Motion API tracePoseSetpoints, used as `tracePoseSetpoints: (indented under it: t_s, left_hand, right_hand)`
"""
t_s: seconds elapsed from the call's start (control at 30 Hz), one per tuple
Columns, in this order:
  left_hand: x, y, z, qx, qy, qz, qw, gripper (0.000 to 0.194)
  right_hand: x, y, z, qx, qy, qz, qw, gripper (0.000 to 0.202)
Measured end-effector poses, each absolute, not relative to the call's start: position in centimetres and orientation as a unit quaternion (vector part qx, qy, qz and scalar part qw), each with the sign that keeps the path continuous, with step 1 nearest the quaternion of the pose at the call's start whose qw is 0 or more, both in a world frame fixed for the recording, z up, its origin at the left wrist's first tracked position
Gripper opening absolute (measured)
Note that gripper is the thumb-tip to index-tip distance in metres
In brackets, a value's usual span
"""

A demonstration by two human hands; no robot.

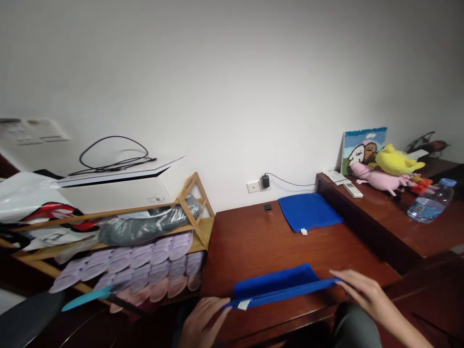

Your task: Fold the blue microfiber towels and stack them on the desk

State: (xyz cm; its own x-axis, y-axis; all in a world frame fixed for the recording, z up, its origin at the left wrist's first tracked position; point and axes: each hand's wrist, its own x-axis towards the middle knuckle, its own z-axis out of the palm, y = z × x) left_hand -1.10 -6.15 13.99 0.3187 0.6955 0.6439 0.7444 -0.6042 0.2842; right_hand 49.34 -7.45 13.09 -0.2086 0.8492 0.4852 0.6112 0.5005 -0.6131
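A blue folded piece of fabric (284, 292) with a small white tag is stretched low above the front of the reddish-brown wooden desk (239, 241). My left hand (206, 323) pinches its left corner, close to the tag. At the opposite end, my right hand (358, 287) grips the right corner between thumb and fingers. The held edge faces me, and part of the fabric slopes away behind it. Farther back on the desk lies a second blue folded fabric piece (310, 211), flat, also with a white tag.
On the left, a wooden rack (197, 227) holds pale purple and pink slippers (161, 249) and wrapped items, under a white box (119, 191) and black cable. A raised ledge at right carries plush toys (398, 159), a remote (353, 190) and a water bottle (431, 205).
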Motion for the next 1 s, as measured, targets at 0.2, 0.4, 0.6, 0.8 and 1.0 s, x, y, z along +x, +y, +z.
tracePoseSetpoints:
  t_s: [0.2, 0.4, 0.6, 0.8, 1.0]
  left_hand:
    - [4.7, -2.2, 22.1, -0.806, -0.425, -0.391, -0.133, 0.024]
    - [11.6, 7.3, 22.8, -0.786, -0.416, -0.366, -0.275, 0.036]
    - [18.9, 19.2, 25.1, -0.785, -0.413, -0.399, -0.234, 0.032]
    - [23.2, 26.0, 24.8, -0.787, -0.403, -0.441, -0.156, 0.026]
    - [26.5, 26.5, 12.5, -0.842, -0.402, -0.352, -0.072, 0.024]
  right_hand:
    - [54.8, -6.3, 20.3, -0.542, -0.674, 0.163, 0.475, 0.034]
    - [59.5, 1.2, 21.1, -0.596, -0.637, 0.197, 0.448, 0.053]
    - [63.7, 14.3, 23.8, -0.647, -0.590, 0.099, 0.472, 0.043]
    - [65.9, 22.4, 24.7, -0.633, -0.549, -0.024, 0.545, 0.035]
    - [65.5, 23.6, 12.3, -0.732, -0.585, -0.060, 0.344, 0.037]
